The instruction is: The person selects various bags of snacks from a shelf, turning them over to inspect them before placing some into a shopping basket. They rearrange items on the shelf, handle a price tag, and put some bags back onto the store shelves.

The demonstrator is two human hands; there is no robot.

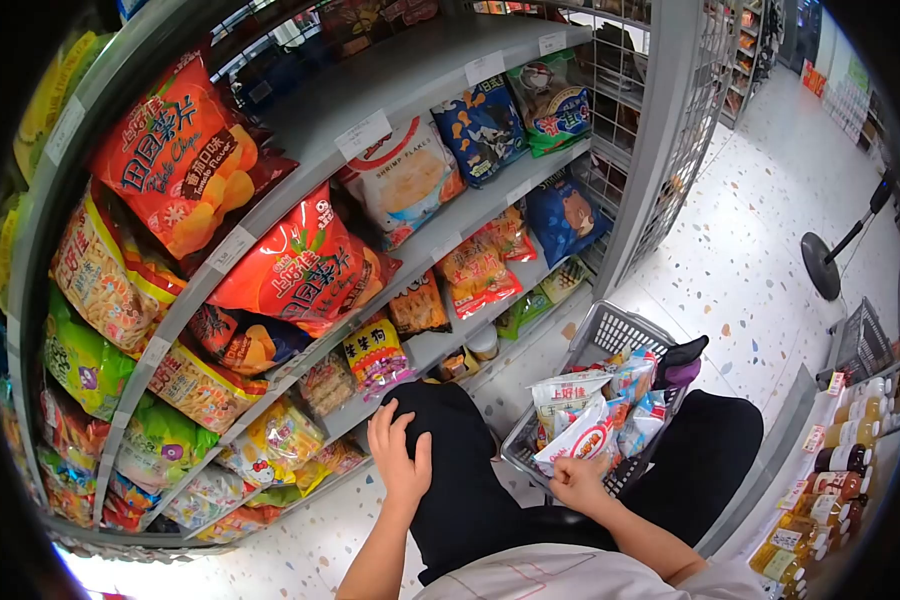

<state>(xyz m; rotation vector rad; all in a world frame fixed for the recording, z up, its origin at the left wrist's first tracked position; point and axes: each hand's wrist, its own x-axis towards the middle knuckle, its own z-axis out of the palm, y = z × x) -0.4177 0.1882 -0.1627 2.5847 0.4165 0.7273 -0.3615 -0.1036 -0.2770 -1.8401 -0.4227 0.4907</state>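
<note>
My left hand (400, 458) rests on my knee in dark trousers (455, 430), its fingers apart and nothing in it. My right hand (582, 484) is curled at the lower edge of a white and red snack bag (582, 440), its fingers pressed together on it. That bag lies on top of several others in a grey plastic basket (518, 446) between my legs. Behind it in the basket is a white bag with green print (567, 390), with blue and red packets (638, 376) beside it.
Shelves (410, 260) of snack bags curve along the left, with red chip bags (185, 160) at the upper left. A wire mesh end panel (685, 150) stands behind the basket. Bottles (842, 458) line a shelf at the lower right. A black round base (820, 266) stands on the speckled floor.
</note>
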